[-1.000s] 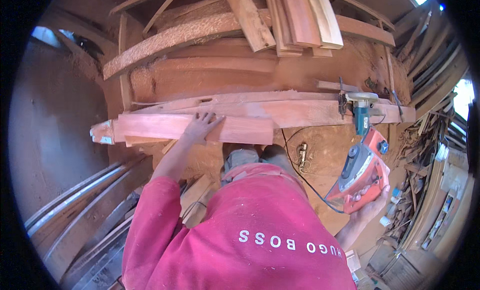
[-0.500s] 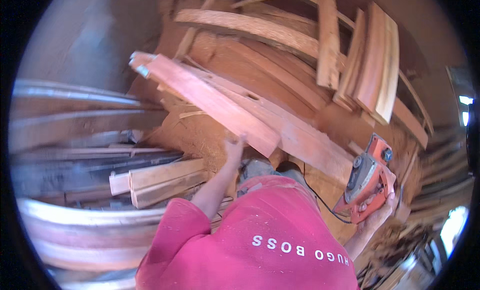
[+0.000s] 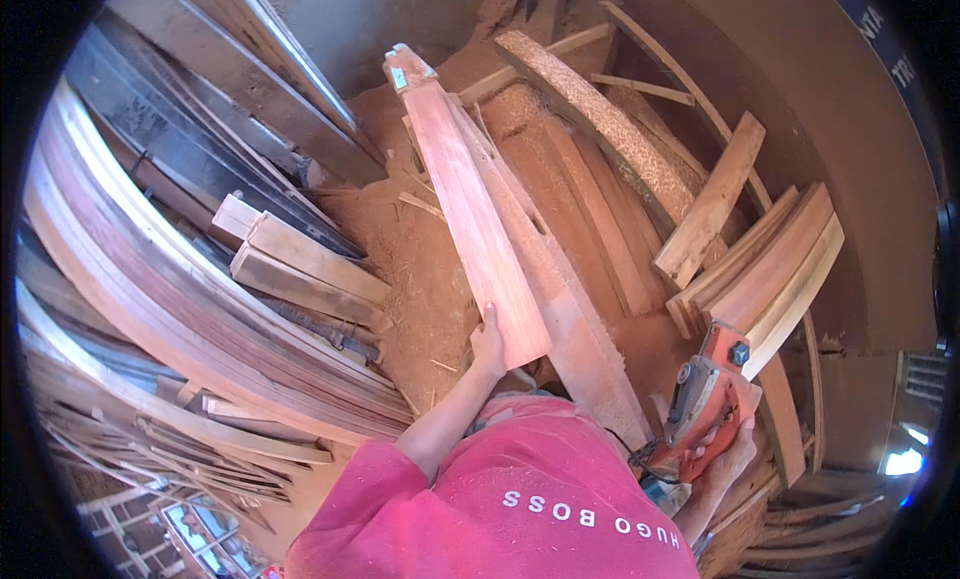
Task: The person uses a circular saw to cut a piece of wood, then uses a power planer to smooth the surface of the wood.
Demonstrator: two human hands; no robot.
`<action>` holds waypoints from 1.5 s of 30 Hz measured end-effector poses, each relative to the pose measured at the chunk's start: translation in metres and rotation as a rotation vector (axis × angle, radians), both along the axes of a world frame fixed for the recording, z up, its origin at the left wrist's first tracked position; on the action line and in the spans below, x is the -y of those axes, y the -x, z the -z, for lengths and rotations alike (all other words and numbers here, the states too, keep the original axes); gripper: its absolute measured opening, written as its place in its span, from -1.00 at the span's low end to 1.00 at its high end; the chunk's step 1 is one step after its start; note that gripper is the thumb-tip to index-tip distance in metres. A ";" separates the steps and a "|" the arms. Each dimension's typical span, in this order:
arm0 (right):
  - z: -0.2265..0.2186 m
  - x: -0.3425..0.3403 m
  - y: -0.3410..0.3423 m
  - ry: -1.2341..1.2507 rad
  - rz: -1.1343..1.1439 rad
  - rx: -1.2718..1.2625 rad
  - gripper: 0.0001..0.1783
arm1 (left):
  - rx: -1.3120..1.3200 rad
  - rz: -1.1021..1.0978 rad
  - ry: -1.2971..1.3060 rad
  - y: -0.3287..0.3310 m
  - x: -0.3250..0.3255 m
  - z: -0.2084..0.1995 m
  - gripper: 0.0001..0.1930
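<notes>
My left hand grips the near left edge of a reddish wooden board, its thumb on the top face and its other fingers mostly hidden. The board lies lengthwise away from me on a long wooden beam, which has a slot cut in it. At the board's far end sits a rough block with a light-coloured piece on it. My right hand is wrapped around the handle of an orange electric planer, held to the right of the beam. A dark cord runs from the planer toward my body.
Long curved planks are stacked at left, beside short timber blocks. Sawdust covers the ground. Several cut boards lean together at right, near a loose plank and a rough beam.
The whole view has swung, so the board and beam now point more straight away from me. Both hands keep their holds, and the planer appears slightly lower.
</notes>
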State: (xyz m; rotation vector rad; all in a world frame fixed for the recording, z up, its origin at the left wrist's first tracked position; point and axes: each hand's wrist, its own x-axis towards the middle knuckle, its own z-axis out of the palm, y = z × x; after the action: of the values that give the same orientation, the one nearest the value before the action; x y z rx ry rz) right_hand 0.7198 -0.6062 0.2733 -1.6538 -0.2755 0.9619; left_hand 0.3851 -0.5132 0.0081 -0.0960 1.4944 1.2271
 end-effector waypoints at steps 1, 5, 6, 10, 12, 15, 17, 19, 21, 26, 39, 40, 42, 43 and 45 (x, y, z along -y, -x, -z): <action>0.000 -0.002 -0.001 0.010 -0.008 0.006 -0.36 | 0.047 0.012 0.019 0.006 -0.003 -0.022 -0.17; 0.006 -0.013 -0.008 0.019 -0.134 0.091 -0.35 | 0.282 -0.004 -0.161 0.059 -0.046 -0.079 -0.32; 0.006 -0.014 -0.011 0.021 -0.150 0.093 -0.35 | 0.326 -0.043 -0.274 0.069 -0.059 -0.104 -0.40; 0.007 -0.019 -0.014 -0.002 -0.164 0.028 -0.35 | 0.310 -0.051 -0.714 0.085 -0.084 -0.196 -0.50; 0.009 -0.020 -0.012 -0.012 -0.181 -0.016 -0.36 | 0.288 -0.179 -0.832 0.078 -0.093 -0.232 -0.61; 0.007 -0.022 -0.010 -0.015 -0.179 0.047 -0.35 | 0.359 -0.316 -1.176 0.065 -0.108 -0.264 -0.66; 0.008 -0.022 -0.014 -0.017 -0.191 -0.004 -0.35 | 0.366 -0.330 -1.184 0.059 -0.114 -0.259 -0.66; 0.005 -0.026 -0.006 -0.020 -0.180 0.007 -0.36 | 0.350 -0.330 -1.196 0.056 -0.116 -0.254 -0.64; -0.003 -0.026 0.002 -0.004 -0.161 0.019 -0.36 | 0.346 -0.338 -1.195 0.056 -0.117 -0.254 -0.64; 0.007 -0.024 -0.016 0.013 -0.244 -0.055 -0.33 | 0.370 -0.344 -1.209 0.052 -0.123 -0.260 -0.61; 0.000 -0.029 -0.012 0.085 -0.223 -0.082 -0.36 | 0.363 -0.356 -1.214 0.046 -0.127 -0.254 -0.54; -0.003 -0.029 -0.009 0.075 -0.199 -0.106 -0.35 | 0.363 -0.359 -1.211 0.045 -0.127 -0.254 -0.54; -0.009 -0.030 0.004 0.072 -0.194 -0.133 -0.33 | 0.389 -0.374 -1.186 0.046 -0.125 -0.255 -0.52; -0.014 -0.033 0.017 0.059 -0.136 -0.035 -0.32 | 0.400 -0.365 -1.201 0.047 -0.124 -0.254 -0.55; -0.014 -0.033 0.022 0.047 -0.100 0.064 -0.31 | 0.387 -0.358 -1.225 0.046 -0.123 -0.256 -0.54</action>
State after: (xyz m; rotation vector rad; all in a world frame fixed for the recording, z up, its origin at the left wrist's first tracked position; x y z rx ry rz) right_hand 0.6975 -0.5730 0.2870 -1.7297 -0.3849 0.9978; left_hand 0.3392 -0.3902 0.2638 0.2194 0.2293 2.0791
